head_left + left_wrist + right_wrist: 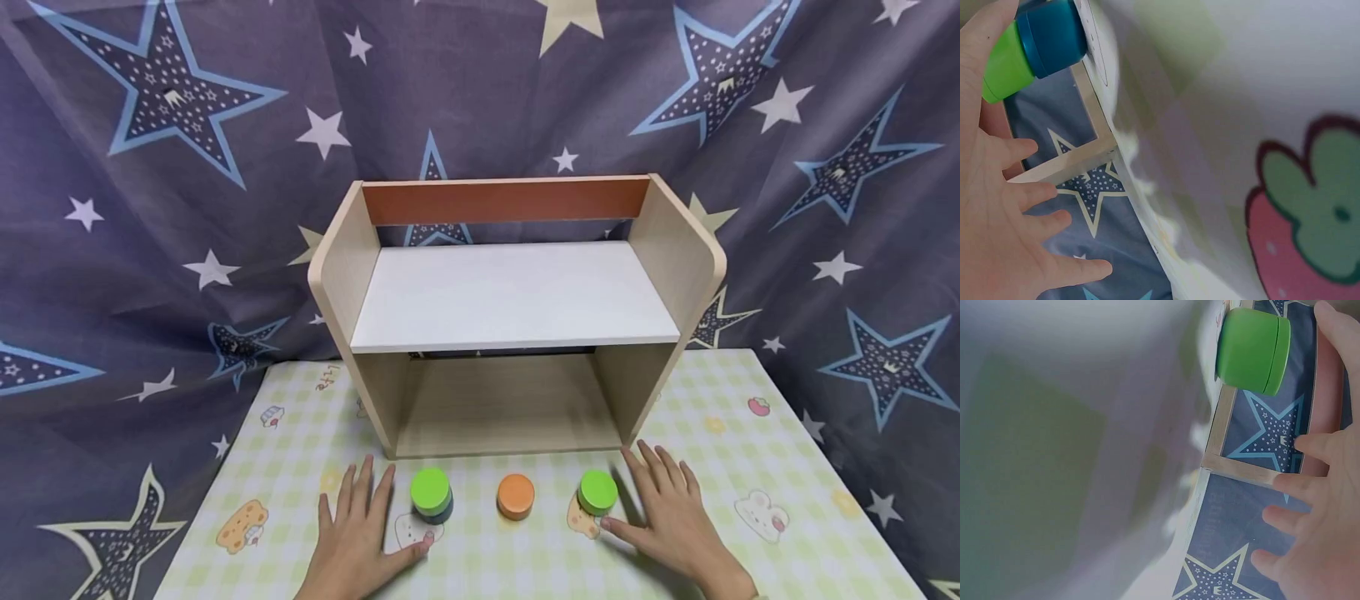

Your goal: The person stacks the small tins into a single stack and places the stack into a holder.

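Observation:
In the head view my left hand (352,533) is spread over the tablecloth, holding nothing. Just right of its fingers stands a small round container (431,492), green above and blue below; the left wrist view shows its blue part (1052,36) beside the thumb. An orange round container (516,497) sits in the middle of the row. At the right end is an all-green container (597,492). My right hand (671,521) has its fingers spread beside it, thumb tip close to its lower side. The right wrist view shows this green container (1252,351) apart from the fingers.
Behind the row stands a two-level wooden shelf (517,296) with a white middle board, light side panels and a brown back rail. A green checked tablecloth (750,450) with cartoon prints covers the table. A dark star-patterned curtain (262,67) hangs behind.

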The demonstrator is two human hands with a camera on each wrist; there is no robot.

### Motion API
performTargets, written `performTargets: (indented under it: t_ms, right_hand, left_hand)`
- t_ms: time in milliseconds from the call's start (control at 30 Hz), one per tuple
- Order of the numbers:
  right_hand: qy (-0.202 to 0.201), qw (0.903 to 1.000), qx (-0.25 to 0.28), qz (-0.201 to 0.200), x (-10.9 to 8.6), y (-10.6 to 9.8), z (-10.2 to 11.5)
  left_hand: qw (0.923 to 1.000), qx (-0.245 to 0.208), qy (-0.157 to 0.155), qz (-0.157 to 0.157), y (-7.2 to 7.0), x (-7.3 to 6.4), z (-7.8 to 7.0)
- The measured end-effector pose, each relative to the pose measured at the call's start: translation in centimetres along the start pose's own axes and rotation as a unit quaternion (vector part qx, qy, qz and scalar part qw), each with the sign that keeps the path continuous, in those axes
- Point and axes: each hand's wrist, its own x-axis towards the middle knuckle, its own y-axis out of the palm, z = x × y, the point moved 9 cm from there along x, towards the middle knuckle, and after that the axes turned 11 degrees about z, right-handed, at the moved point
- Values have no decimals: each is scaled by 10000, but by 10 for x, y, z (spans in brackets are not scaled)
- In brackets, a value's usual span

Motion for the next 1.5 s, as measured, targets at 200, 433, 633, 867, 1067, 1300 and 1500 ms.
performTargets:
  t_ms: [200,433,633,867,1067,1300,1500]
  right_hand:
    - [-4,10000,0,-26,0,-1,1]
    - [-76,9999,1,-93,1,-3,2]
    - [-134,9998,48,-163,2,-5,3]
    - [-232,9990,334,-181,3,-5,5]
    - [-170,9961,865,-54,4,-3,5]
    - [-111,9900,1400,130,7,-1,6]
    - [-184,9866,1620,103,9,-2,10]
  left_hand:
    - [10000,10,33,-21,1,1,-1]
    - [9999,-133,64,1,0,1,-1]
    - [9983,-544,191,71,-1,2,-2]
    - [9924,-1175,213,293,2,3,-2]
    - [9837,-1741,192,412,3,2,-4]
    - [9656,-2516,275,599,6,6,-10]
    - [9556,-2866,276,632,7,8,-12]
